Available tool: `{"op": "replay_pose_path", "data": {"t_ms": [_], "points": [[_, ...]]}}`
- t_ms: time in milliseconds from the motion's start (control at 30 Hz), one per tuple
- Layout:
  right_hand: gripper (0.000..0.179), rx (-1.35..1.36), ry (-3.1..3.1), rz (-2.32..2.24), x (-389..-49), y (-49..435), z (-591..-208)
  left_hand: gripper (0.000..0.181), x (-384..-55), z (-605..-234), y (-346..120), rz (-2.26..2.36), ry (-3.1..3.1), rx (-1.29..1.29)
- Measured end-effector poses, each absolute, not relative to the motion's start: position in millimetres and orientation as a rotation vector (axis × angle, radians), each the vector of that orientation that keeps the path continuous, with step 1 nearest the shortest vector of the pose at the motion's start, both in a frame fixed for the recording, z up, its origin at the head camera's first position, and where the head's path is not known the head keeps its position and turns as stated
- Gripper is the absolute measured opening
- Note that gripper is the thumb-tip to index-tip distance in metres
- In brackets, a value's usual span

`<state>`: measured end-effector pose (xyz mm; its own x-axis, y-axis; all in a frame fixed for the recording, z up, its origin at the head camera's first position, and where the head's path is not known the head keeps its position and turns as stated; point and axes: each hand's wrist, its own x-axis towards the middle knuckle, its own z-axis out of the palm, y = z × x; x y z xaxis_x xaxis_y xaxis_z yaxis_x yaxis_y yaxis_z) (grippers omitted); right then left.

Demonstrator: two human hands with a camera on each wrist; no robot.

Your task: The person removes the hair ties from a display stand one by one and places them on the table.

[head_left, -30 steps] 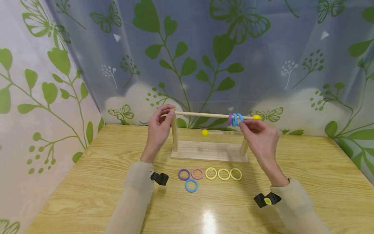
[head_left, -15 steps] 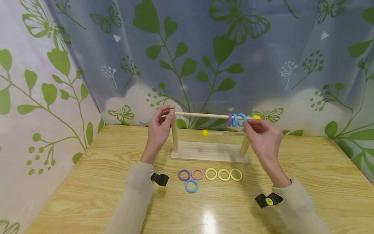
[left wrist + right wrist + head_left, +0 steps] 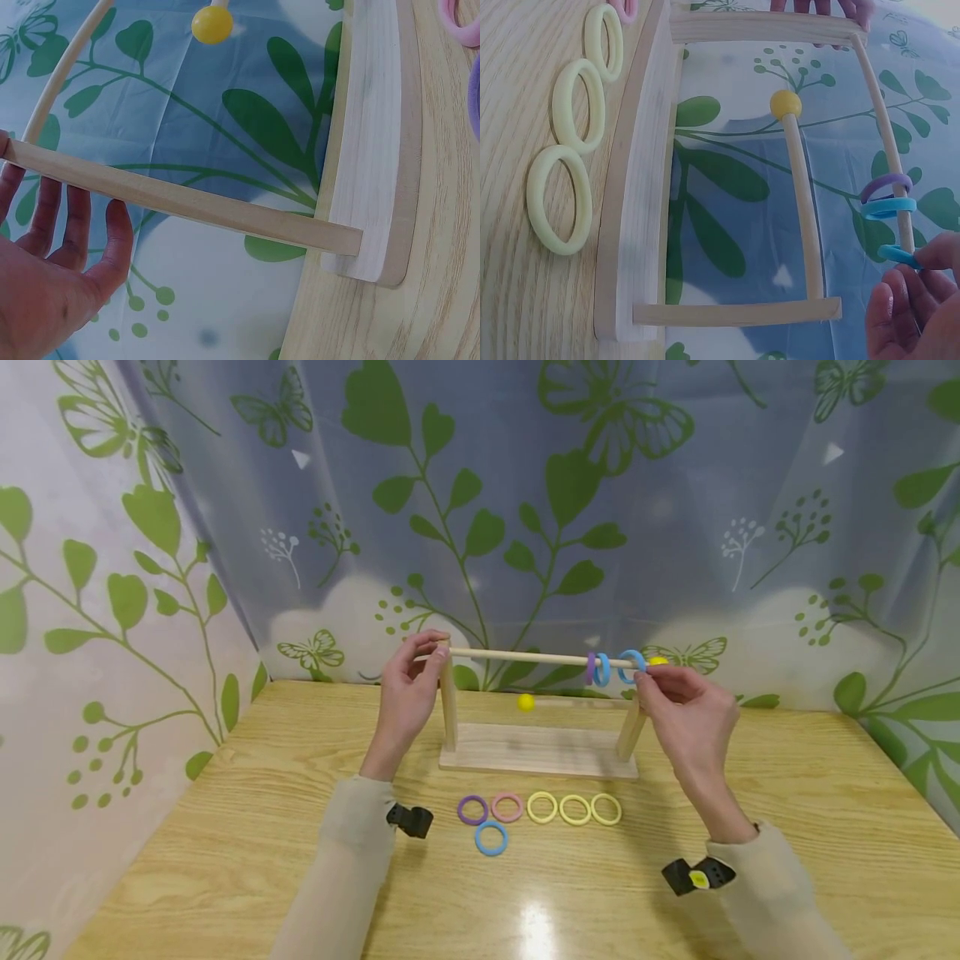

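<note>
Two blue rings (image 3: 898, 256) circle the rod (image 3: 525, 656), right hand (image 3: 692, 714) pinching one, left hand (image 3: 408, 689) gripping a post (image 3: 187, 200).

The lower rod (image 3: 802, 208) partly blocks the gap beneath the upper rod (image 3: 519, 655).

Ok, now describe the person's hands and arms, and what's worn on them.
The left hand and right hand wear no gloves. The left sleeve and right sleeve are plain beige, ending near the wrists. Each wrist has a black device, left and right; the right one shows a yellow patch.
</note>
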<state>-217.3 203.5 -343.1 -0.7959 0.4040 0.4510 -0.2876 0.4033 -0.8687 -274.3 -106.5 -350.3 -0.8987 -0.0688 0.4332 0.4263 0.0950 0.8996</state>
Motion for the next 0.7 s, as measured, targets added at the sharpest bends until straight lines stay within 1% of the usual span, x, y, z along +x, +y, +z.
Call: {"op": "replay_pose_path", "data": {"t_ms": [700], "points": [[0.022,-0.090,-1.995,1.364,-214.6,213.6,-345.3,0.025,-276.4,-351.6,-106.0,-1.870,-1.997,-0.361]]}}
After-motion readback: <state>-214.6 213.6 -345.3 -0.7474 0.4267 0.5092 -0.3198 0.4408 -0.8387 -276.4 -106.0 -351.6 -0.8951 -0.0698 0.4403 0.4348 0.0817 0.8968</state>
